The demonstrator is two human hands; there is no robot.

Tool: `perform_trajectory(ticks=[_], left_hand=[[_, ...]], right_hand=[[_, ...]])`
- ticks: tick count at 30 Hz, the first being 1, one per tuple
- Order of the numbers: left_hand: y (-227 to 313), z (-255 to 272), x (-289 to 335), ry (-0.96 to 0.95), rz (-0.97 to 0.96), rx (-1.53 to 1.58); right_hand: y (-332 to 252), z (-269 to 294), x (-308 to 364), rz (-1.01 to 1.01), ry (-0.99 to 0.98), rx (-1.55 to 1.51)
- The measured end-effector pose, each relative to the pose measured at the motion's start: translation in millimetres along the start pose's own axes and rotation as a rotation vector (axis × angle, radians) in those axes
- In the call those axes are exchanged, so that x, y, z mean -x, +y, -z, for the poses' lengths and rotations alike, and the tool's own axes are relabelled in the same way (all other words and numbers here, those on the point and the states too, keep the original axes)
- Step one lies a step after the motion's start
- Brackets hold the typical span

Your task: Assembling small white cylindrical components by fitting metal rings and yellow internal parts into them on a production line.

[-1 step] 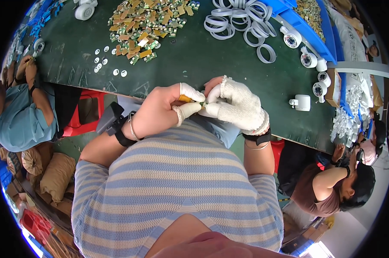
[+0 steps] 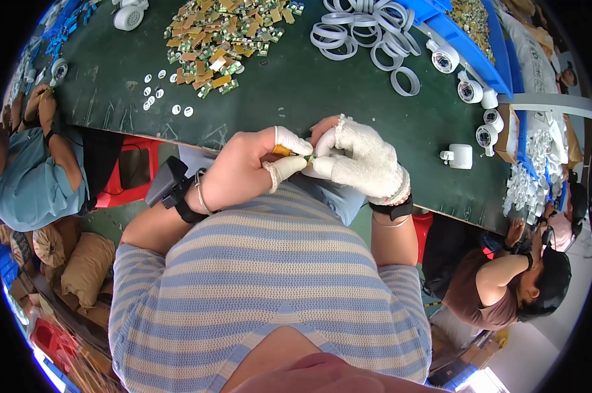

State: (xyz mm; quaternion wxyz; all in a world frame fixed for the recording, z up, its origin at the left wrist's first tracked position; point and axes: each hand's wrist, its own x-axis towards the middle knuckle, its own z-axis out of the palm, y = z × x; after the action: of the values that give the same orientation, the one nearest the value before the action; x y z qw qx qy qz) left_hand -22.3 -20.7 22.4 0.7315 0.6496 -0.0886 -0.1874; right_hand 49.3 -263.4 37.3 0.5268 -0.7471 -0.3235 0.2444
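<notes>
The left hand (image 2: pixel 247 164) grips an orange-yellow piece (image 2: pixel 281 150); with the right hand (image 2: pixel 365 160) it pinches a tiny green part (image 2: pixel 310 159), just twelve o'clock of centre. White discs (image 2: pixel 188 112), ten o'clock, bear unreadable print.

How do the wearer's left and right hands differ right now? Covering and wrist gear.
Covering: the left hand has a bare back, with white covers showing on the thumb and one finger; the right hand has a white knit glove over its back.
Wrist: the left carries a dark boxy device; on the right, only a dark strap and thin bracelet show.
Shared: fingertips meet at a small green piece.
</notes>
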Motion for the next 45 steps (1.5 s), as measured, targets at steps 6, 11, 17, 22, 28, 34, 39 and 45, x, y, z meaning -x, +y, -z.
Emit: perform_trajectory(ticks=[6, 11, 17, 22, 28, 34, 39, 45], left_hand=[[-2.6, 7.9, -5.0, -0.070, 0.129, 0.218], [-1.7, 4.0, -2.4, 0.000, 0.062, 0.090], [9.1, 8.3, -2.5, -0.002, 0.023, -0.065], [14.8, 10.9, -0.8, 0.010, 0.047, -0.149], [11.4, 3.4, 1.3, 0.053, -0.091, -0.229], [11.7, 8.1, 1.1, 0.034, -0.088, -0.283], [12.4, 9.8, 2.1, 0.025, -0.022, -0.227], [17.0, 8.2, 3.4, 0.032, -0.024, -0.254]], right_hand=[[2.4, -4.2, 1.0, -0.082, 0.000, -0.129], [-0.8, -5.3, -0.3, -0.062, 0.005, -0.105], [-8.5, -2.7, -0.7, -0.016, 0.030, 0.076], [-11.9, -2.3, 1.8, 0.185, 0.131, 0.331], [-14.0, -3.9, 2.5, 0.106, 0.091, 0.244], [-15.7, -6.3, 0.0, 0.073, 0.087, 0.293], [-11.8, -8.7, 1.9, 0.151, 0.151, 0.289], [-12.7, -9.6, -2.1, 0.270, 0.183, 0.464]])
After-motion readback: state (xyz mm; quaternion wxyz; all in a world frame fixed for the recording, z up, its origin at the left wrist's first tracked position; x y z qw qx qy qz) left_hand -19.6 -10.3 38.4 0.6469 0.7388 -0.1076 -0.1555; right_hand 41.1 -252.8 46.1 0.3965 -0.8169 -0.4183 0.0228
